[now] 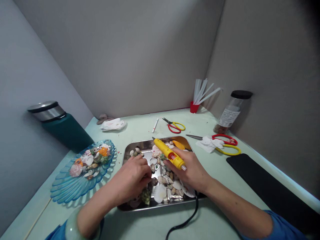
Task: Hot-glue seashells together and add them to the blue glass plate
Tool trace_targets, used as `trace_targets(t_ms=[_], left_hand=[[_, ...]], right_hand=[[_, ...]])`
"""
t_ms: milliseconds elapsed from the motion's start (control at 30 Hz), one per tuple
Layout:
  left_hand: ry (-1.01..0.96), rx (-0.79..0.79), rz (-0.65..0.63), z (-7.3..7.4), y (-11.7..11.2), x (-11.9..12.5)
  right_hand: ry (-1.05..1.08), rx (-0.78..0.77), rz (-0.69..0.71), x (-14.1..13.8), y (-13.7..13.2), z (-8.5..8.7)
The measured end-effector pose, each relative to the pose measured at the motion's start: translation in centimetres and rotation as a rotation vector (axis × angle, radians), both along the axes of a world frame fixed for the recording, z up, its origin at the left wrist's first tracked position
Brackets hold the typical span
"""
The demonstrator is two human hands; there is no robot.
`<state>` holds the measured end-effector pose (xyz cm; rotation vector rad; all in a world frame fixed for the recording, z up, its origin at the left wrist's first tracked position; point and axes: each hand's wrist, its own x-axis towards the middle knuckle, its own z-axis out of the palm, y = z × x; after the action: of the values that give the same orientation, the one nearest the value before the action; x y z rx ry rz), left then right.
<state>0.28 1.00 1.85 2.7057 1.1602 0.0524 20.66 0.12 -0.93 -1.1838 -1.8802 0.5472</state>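
My right hand [188, 167] is wrapped round a yellow hot glue gun [167, 151], its nozzle pointing up and left over the metal tray [160, 205]. A black cord [186, 222] hangs from below that hand onto the table. Over the left part of the tray is my left hand [136, 176], fingers curled down and closed; whatever they hold is hidden from me. Many small shells lie in the tray, among them a white scallop shell [160, 193], snail shells [136, 151] at the back left and an orange piece [178, 144] at the back right.
Left stands a blue shell-shaped dish [67, 191] of shells beside a teal bottle [67, 130]. Behind lie tissue [113, 124], a marker [155, 125] and small scissors [175, 127]. Rightward are larger scissors [226, 144] with tissue, a jar [231, 111], glue sticks [202, 90] and a black mat [270, 190].
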Motion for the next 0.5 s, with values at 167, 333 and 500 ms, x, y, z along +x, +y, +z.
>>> trace_targets(t_ms=[167, 333, 500], left_hand=[[-0.211, -0.088, 0.170, 0.3, -0.5, -0.6], [-0.485, -0.256, 0.281, -0.3, -0.7, -0.3], [-0.745, -0.426, 0.377, -0.9, -0.7, 0.5]], right_hand=[[0.053, -0.035, -0.001, 0.1, 0.1, 0.0], [0.164, -0.153, 0.051, 0.3, 0.1, -0.2], [0.534, -0.501, 0.168, 0.0, -0.1, -0.1]])
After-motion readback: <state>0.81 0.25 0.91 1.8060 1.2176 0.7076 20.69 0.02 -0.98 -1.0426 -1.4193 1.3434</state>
